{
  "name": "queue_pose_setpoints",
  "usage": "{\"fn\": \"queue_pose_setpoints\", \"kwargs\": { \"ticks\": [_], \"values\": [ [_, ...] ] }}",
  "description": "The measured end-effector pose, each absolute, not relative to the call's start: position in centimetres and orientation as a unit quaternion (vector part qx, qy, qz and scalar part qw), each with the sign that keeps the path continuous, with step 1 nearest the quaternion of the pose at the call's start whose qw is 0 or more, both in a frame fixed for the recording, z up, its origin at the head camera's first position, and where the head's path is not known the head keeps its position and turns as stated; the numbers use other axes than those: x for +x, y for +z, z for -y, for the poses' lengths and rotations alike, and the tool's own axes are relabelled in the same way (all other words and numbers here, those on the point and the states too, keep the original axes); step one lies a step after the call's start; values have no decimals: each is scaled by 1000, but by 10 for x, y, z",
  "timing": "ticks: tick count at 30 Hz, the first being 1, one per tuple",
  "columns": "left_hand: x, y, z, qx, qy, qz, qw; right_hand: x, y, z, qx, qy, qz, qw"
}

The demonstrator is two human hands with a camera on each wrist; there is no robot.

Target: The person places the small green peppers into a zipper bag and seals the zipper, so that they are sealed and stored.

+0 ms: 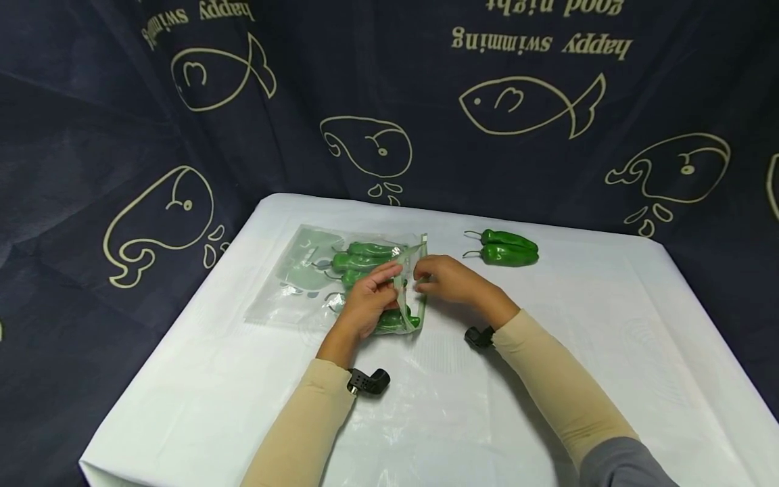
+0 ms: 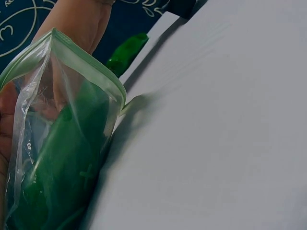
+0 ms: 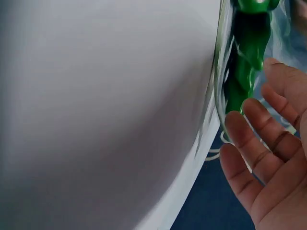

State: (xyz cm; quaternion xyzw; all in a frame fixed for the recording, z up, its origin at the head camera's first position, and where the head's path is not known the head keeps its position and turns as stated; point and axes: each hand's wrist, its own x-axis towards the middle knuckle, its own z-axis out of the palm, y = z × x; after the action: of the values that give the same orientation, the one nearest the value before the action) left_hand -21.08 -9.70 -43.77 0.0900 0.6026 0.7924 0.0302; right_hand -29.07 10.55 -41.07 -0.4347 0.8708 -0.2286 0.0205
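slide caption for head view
Left hand holds a clear bag of green peppers, right hand at its mouth; two peppers lie outside.

Green peppers [image 1: 510,255], white cloth [image 1: 438,419], navy curtain [image 1: 426,81]

The clear bag [image 1: 292,304] has a pale green rim [image 2: 91,68] and a grey-green print [image 1: 312,260]. Cream outlines of fish and whales, plus cream lettering [image 1: 541,44], pattern the curtain. Both sleeves [image 1: 298,426] are beige, the right meeting grey fabric [image 1: 623,467]; the wrist cameras [image 1: 372,383] are black.

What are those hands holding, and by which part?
The left hand holds the clear bag by its upper side near the open mouth; the right hand, at that mouth, appears to hold nothing.
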Motion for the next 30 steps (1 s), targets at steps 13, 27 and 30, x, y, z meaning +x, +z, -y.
{"fn": "queue_pose_setpoints", "kwargs": {
  "ticks": [13,27,30],
  "values": [
    [-211,-438,97,91,790,-606,29,-293,-401,-171,-389,-219,-895,-23],
    [-211,-438,97,88,785,-612,36,-299,-398,-244,-340,-194,-920,-25],
    [-211,-438,97,88,785,-613,33,-304,-399,-254,-325,-196,-925,-32]
  ]
}}
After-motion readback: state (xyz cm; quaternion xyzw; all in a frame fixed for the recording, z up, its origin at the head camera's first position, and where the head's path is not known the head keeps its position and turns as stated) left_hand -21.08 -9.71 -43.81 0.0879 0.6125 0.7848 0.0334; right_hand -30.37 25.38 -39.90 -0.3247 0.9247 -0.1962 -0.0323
